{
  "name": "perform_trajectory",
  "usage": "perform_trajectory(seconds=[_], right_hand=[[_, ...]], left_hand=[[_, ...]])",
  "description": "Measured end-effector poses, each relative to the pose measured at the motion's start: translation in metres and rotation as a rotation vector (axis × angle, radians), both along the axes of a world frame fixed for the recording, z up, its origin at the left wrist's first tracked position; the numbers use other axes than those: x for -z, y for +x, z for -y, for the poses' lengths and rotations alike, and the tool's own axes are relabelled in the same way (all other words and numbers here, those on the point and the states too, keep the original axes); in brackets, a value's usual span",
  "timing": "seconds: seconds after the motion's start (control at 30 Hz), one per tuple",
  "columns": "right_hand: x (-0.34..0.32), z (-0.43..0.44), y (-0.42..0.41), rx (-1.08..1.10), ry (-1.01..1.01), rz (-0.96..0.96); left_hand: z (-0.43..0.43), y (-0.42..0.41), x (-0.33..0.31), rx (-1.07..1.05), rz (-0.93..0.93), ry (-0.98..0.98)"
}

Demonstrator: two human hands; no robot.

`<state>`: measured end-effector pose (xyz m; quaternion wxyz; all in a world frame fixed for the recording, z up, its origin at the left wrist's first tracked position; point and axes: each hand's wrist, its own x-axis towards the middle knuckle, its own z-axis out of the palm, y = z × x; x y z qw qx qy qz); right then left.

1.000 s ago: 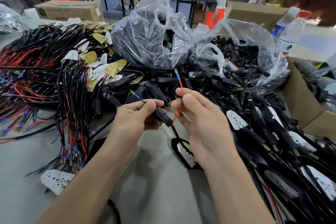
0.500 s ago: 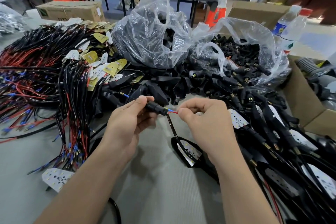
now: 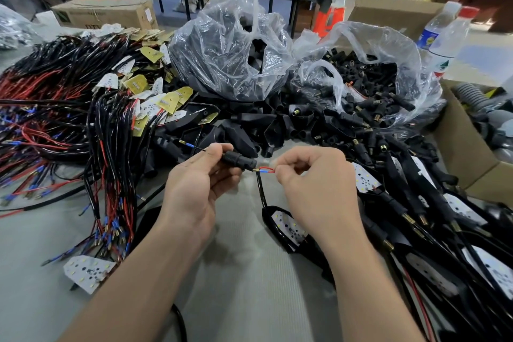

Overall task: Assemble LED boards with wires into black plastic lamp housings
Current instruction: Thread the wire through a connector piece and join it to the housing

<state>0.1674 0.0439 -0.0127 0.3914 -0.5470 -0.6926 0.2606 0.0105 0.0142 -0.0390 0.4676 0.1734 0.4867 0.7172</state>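
My left hand grips a small black plastic connector sleeve above the grey table. A thin black wire with a blue-tipped terminal sticks out to the left past my thumb. My right hand pinches the red wire at the sleeve's right end, where a brass and blue terminal shows. A black cable drops from there to a black lamp housing with a white LED board lying on the table, partly hidden by my right wrist.
Bundles of red and black wires cover the left side. A loose LED board lies front left. Two plastic bags of black parts stand behind. Finished housings pile at the right, beside a cardboard box and bottles.
The red wire, first held upright by my right hand, has been bent down and brought to the right end of the sleeve. Both hands have shifted slightly lower and closer together.
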Motion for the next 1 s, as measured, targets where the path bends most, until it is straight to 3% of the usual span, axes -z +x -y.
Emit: perform_trajectory(seconds=[0.3, 0.63, 1.0], right_hand=[[0.0039, -0.0014, -0.0037, 0.096, -0.03, 0.038], [0.0043, -0.0019, -0.0024, 0.062, -0.116, -0.021], [0.0031, 0.0016, -0.0045, 0.07, -0.134, 0.044]], left_hand=[[0.0018, 0.0029, -0.0008, 0.016, -0.054, 0.019], [0.0052, 0.0038, -0.0047, -0.027, -0.175, 0.065], [0.0079, 0.0076, -0.0036, -0.072, -0.271, 0.096]])
